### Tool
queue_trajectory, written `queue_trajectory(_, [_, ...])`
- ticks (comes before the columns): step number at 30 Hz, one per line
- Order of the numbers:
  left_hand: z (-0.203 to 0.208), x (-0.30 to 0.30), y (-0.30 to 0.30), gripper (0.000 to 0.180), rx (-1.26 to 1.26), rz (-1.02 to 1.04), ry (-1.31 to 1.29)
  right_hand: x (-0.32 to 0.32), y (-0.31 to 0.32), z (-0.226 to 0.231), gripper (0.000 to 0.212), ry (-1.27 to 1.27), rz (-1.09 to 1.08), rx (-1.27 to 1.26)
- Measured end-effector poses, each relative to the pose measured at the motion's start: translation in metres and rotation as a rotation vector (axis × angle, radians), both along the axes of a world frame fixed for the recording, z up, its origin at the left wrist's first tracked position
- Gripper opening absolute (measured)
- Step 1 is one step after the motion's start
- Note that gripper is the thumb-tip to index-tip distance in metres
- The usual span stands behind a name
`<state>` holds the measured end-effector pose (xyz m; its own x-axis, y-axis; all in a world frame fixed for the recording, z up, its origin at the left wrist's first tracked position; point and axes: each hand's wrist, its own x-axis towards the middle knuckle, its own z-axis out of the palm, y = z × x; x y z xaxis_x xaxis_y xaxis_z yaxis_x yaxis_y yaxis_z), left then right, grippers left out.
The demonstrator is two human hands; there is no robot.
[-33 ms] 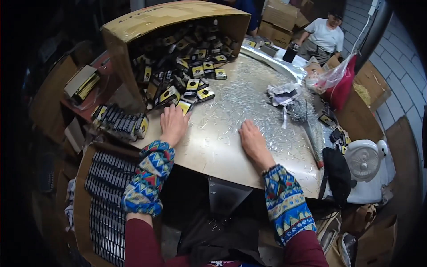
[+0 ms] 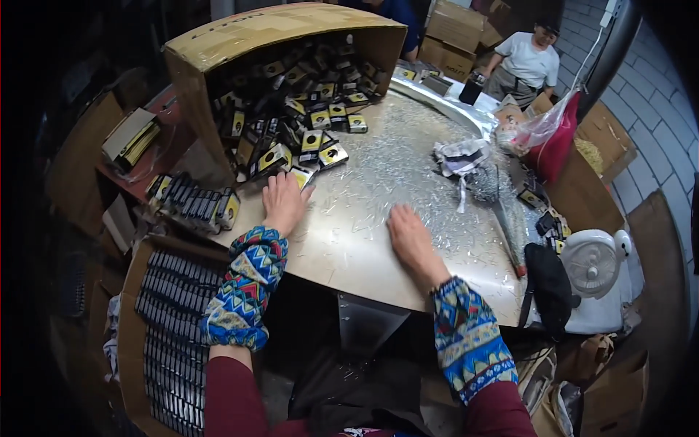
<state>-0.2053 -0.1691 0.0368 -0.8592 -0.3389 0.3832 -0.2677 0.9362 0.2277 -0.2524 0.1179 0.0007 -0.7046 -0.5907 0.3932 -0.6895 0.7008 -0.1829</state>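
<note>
My left hand (image 2: 285, 204) is at the near edge of a heap of small black, yellow and white boxes (image 2: 312, 140). Its fingers and thumb close around one small box (image 2: 303, 175), partly covered by the hand. On the metal tabletop (image 2: 331, 255) rests my right hand (image 2: 413, 237), palm down with its fingers stretched forward; its thumb is mostly hidden. Thin shiny slivers (image 2: 408, 153), too small to name, are strewn beyond and around its fingertips. Nothing shows in the right hand.
A large cardboard box (image 2: 291, 29) lies open on its side behind the heap. Rows of dark packs fill a carton (image 2: 133, 320) at lower left. A white fan (image 2: 593, 264) and a black cap-like cloth (image 2: 552, 288) are at right. A person (image 2: 528, 62) sits at the far right.
The view has shifted slightly. My right hand has drawn a little nearer to me and left; my left hand stays at the same small box.
</note>
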Motion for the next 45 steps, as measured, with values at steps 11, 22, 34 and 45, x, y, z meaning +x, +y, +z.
queue_trajectory(11, [0.015, 0.031, 0.029, 0.064, 0.564, -0.338, 0.060, 0.051, 0.091, 0.002, 0.031, -0.186, -0.071, -0.368])
queue_trajectory(22, [-0.041, 0.213, 0.071, 0.031, 2.197, -0.135, 0.044, 0.070, 0.078, 0.002, 0.034, -0.493, 0.140, -0.522])
queue_trajectory(34, [-0.125, 0.263, 0.160, 0.025, 1.926, -0.027, -0.433, 0.141, 0.002, -0.004, 0.047, -0.102, 0.033, -0.097])
queue_trajectory(45, [-0.118, 0.275, 0.178, 0.038, 1.821, 0.000, -0.273, 0.196, 0.037, 0.050, 0.035, -0.565, 0.174, -0.361])
